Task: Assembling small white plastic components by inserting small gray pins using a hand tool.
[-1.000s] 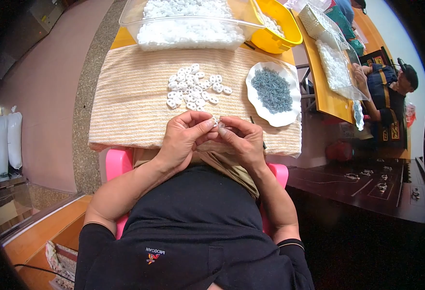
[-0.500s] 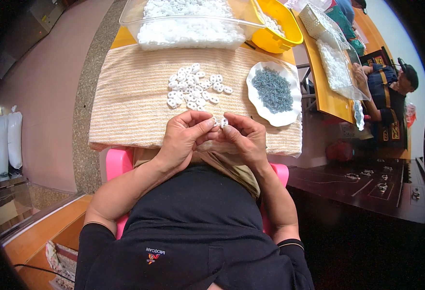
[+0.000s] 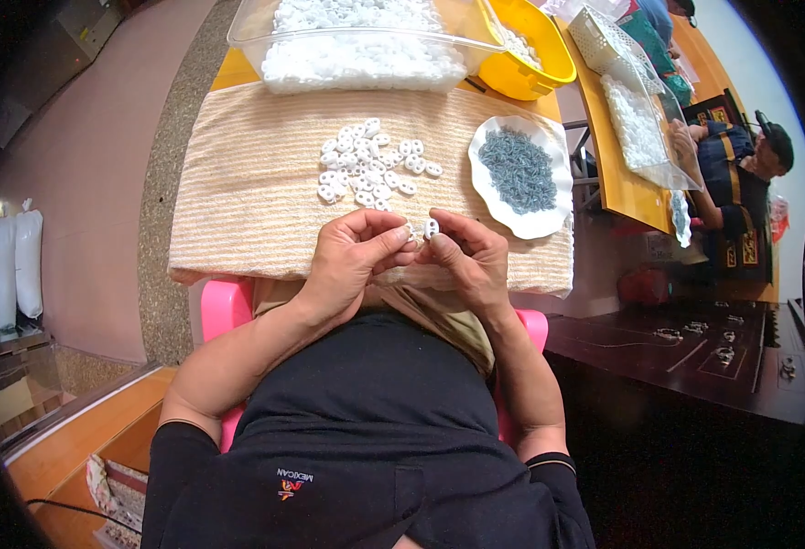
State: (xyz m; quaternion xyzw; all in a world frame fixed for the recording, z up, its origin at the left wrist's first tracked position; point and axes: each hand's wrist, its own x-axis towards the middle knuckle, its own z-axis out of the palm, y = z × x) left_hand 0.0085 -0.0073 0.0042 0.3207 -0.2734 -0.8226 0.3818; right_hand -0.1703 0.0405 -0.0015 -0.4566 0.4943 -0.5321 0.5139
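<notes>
Close together over the cloth's near edge, both my hands are pinching small parts. Between the thumb and index finger of my right hand point(image 3: 474, 263) is a white two-hole oval plastic piece point(image 3: 432, 228), standing up from the fingertips. My left hand point(image 3: 355, 261) pinches another small whitish piece point(image 3: 412, 232), mostly covered by the fingers. Just beyond them lies a loose pile of white two-hole oval pieces point(image 3: 362, 163). To its right, a white scalloped plate point(image 3: 556, 203) holds a heap of tiny blue-grey parts point(image 3: 517, 172), too small to make out singly.
A striped beige cloth point(image 3: 247, 183) covers the table. At the back stand a clear bin point(image 3: 237, 41) of white pieces and a yellow basin point(image 3: 562, 69). On the right, a co-worker point(image 3: 741, 169) sits by another table point(image 3: 604, 178) with a similar bin. A pink chair point(image 3: 226, 306) surrounds me.
My right hand has shifted slightly right, away from the left. The white oval piece now stands more upright and a small gap shows between the two held pieces.
</notes>
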